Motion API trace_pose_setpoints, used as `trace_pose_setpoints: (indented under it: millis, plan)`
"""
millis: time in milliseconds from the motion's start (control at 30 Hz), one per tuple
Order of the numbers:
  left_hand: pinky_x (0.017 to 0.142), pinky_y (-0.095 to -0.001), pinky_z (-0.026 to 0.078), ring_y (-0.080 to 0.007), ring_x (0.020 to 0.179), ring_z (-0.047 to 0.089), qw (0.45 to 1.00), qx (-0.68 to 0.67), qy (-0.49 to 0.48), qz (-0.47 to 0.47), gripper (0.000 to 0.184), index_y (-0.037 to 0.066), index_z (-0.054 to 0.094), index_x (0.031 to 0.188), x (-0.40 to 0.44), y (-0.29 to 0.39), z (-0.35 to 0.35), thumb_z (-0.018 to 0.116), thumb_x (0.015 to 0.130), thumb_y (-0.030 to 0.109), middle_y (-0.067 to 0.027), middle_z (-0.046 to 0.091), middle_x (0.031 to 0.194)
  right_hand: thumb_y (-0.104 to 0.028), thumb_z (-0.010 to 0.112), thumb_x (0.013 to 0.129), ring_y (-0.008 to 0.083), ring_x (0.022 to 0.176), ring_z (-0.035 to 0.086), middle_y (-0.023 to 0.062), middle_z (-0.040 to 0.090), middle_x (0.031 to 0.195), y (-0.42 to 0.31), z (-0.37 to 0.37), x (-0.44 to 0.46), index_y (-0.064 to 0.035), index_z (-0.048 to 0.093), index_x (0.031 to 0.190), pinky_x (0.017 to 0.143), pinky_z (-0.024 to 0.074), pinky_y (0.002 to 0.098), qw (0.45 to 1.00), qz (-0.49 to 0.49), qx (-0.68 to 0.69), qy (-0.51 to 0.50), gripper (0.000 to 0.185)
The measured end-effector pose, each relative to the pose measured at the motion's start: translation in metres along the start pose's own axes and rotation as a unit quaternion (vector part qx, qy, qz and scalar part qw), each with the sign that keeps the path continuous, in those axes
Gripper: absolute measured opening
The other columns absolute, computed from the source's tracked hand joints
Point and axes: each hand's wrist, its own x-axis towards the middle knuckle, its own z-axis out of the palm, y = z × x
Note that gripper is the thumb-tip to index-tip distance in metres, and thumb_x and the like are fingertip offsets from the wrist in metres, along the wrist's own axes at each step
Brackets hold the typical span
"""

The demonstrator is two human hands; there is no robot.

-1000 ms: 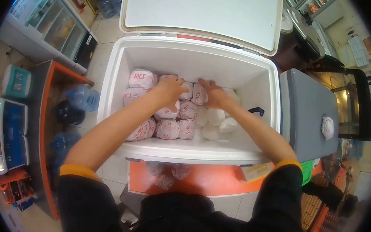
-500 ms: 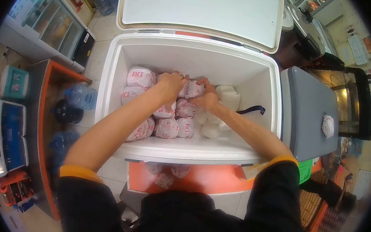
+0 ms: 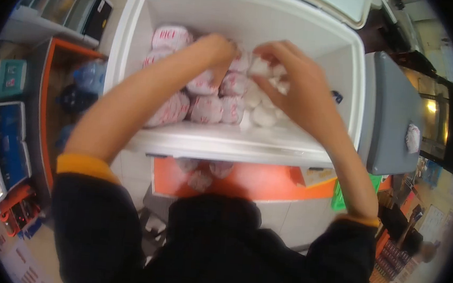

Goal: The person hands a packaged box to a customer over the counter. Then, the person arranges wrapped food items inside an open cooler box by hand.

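A white cooler box (image 3: pixel 116 74) stands in front of me with its lid up. Inside at left are several round paper-wrapped packs printed RICE in red (image 3: pixel 172 37). My left hand (image 3: pixel 218 49) reaches down over the back packs, its fingers bent and mostly hidden. Plain white wrapped bundles (image 3: pixel 264 116) fill the right part of the pile. Above them hovers my right hand (image 3: pixel 298 75), thumb and fingers spread with nothing between them. A dark strap (image 3: pixel 337 96) shows beside my right forearm.
A grey lid (image 3: pixel 396 115) stands right of the cooler with a wrapped pack (image 3: pixel 413 138) on it. Below the cooler's front edge, an orange surface (image 3: pixel 255 181) holds several wrapped packs (image 3: pixel 200 180). Water bottles (image 3: pixel 89 76) sit at left by an orange-edged shelf (image 3: pixel 44 122).
My right hand has let go of a RICE pack at the back, opened and moved right over the white bundles. My left hand stays over the packs. The camera view has shifted and tilted.
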Motion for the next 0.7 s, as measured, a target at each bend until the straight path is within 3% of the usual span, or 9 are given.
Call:
trace_pose_setpoints:
  millis: [133,200,267,367,433,500,533,600,700]
  plan:
    - [0.082,-0.0439,0.052,-0.0294,0.111,0.057,0.997,0.022,-0.057,-0.042,0.105,0.003,0.046,0.132,-0.002,0.01,-0.035,0.087,0.04,0.033,-0.0125,0.05,0.132,-0.009,0.068,0.077,0.0272,0.097,0.062,0.0126,0.06,0.111,-0.061,0.03,-0.123,-0.015,0.061,0.11,0.082,0.0491,0.0348,0.927,0.008,0.136,-0.35,0.034]
    - [0.082,-0.0425,0.052,-0.0295,0.107,0.06,0.997,0.033,-0.061,-0.035,0.106,0.001,0.045,0.132,0.005,0.008,-0.031,0.086,0.04,0.033,-0.0136,0.052,0.129,-0.01,0.066,0.079,0.0266,0.106,0.058,0.014,0.054,0.123,-0.018,0.138,-0.188,-0.0193,0.057,0.122,0.085,0.0478,0.038,0.95,0.119,0.111,-0.267,0.045]
    - [0.082,-0.0412,0.052,-0.0296,0.102,0.062,0.997,0.048,-0.06,-0.033,0.107,0.0,0.044,0.132,0.007,0.008,-0.03,0.085,0.04,0.032,-0.0146,0.055,0.126,-0.024,0.061,0.086,0.0353,0.115,0.049,0.0167,0.05,0.129,0.009,0.213,-0.213,-0.0145,0.048,0.133,0.092,0.0426,0.0463,0.959,0.103,-0.031,-0.263,0.05]
    - [0.082,-0.0411,0.052,-0.0292,0.104,0.061,0.997,0.066,-0.028,-0.032,0.108,-0.002,0.044,0.132,0.006,0.011,-0.029,0.086,0.039,0.033,-0.0145,0.056,0.125,-0.033,0.063,0.085,0.0351,0.123,0.043,0.0179,0.047,0.133,0.047,0.307,-0.254,-0.0099,0.048,0.132,0.102,0.0352,0.0472,0.97,0.068,-0.007,-0.232,0.055]
    - [0.082,-0.0405,0.052,-0.0288,0.105,0.061,0.994,0.063,-0.069,-0.054,0.112,-0.002,0.041,0.134,0.01,0.014,-0.03,0.086,0.038,0.034,-0.0143,0.055,0.127,-0.033,0.064,0.084,0.036,0.124,0.043,0.0189,0.047,0.133,0.035,0.289,-0.243,-0.0086,0.047,0.132,0.102,0.0356,0.0464,0.966,0.155,0.107,-0.18,0.056]
    - [0.083,-0.0399,0.052,-0.0285,0.106,0.061,0.996,0.062,-0.048,-0.039,0.114,-0.002,0.039,0.135,0.029,0.0,-0.01,0.086,0.038,0.034,-0.0141,0.055,0.128,-0.033,0.067,0.081,0.0357,0.123,0.045,0.0189,0.047,0.133,0.018,0.251,-0.228,-0.0041,0.047,0.129,0.103,0.0355,0.0433,0.866,0.337,0.333,-0.161,0.06]
    - [0.083,-0.0396,0.052,-0.0284,0.106,0.061,0.997,0.057,-0.038,-0.03,0.116,-0.002,0.038,0.136,0.029,-0.002,-0.012,0.087,0.037,0.035,-0.014,0.055,0.128,-0.033,0.067,0.081,0.0357,0.123,0.045,0.0189,0.047,0.133,0.009,0.225,-0.226,-0.0041,0.047,0.129,0.103,0.0355,0.0433,0.87,0.334,0.327,-0.157,0.06]
    - [0.085,-0.0386,0.051,-0.0276,0.108,0.06,0.997,0.058,-0.04,-0.013,0.118,-0.001,0.036,0.139,0.017,0.001,-0.025,0.087,0.038,0.035,-0.0139,0.054,0.129,-0.03,0.072,0.076,0.0305,0.12,0.048,0.0162,0.048,0.131,-0.006,0.167,-0.224,-0.0009,0.047,0.127,0.101,0.0375,0.0392,0.756,0.332,0.552,-0.115,0.064]
    - [0.089,-0.0379,0.049,-0.027,0.113,0.057,0.997,0.042,-0.059,0.011,0.119,0.004,0.034,0.142,-0.003,0.007,-0.042,0.087,0.04,0.036,-0.0137,0.051,0.133,-0.025,0.076,0.073,0.0217,0.117,0.049,0.0117,0.049,0.128,-0.015,0.066,-0.174,0.0004,0.047,0.127,0.1,0.039,0.0357,0.763,0.133,0.606,-0.182,0.067]
